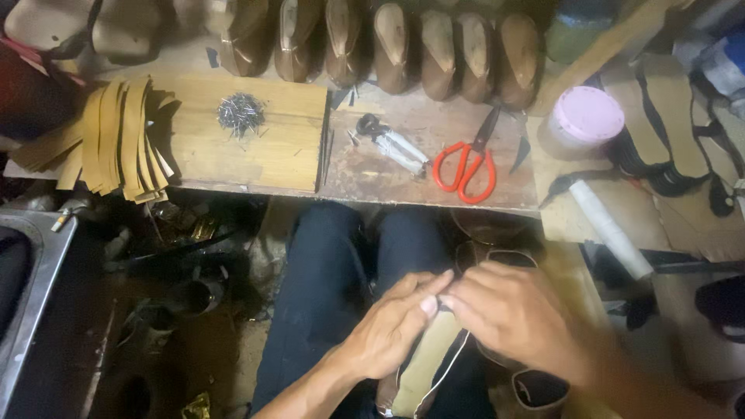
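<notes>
Over the person's lap, both hands meet on a tan shoe sole (425,365) that lies lengthwise between the knees, well below the near edge of the wooden workbench (403,174). The left hand (392,326) curls its fingers onto the sole's upper end, pinching there, and the right hand (516,314) closes on the same end from the other side, fingertips touching the left thumb. A thin white cord (448,371) trails down from under the right hand along the sole. On the workbench, red-handled scissors (466,171) lie near its front edge, metal pliers (396,143) just left of them, a heap of small nails (239,112) farther left, and a row of brown shoes (388,46) along its back.
</notes>
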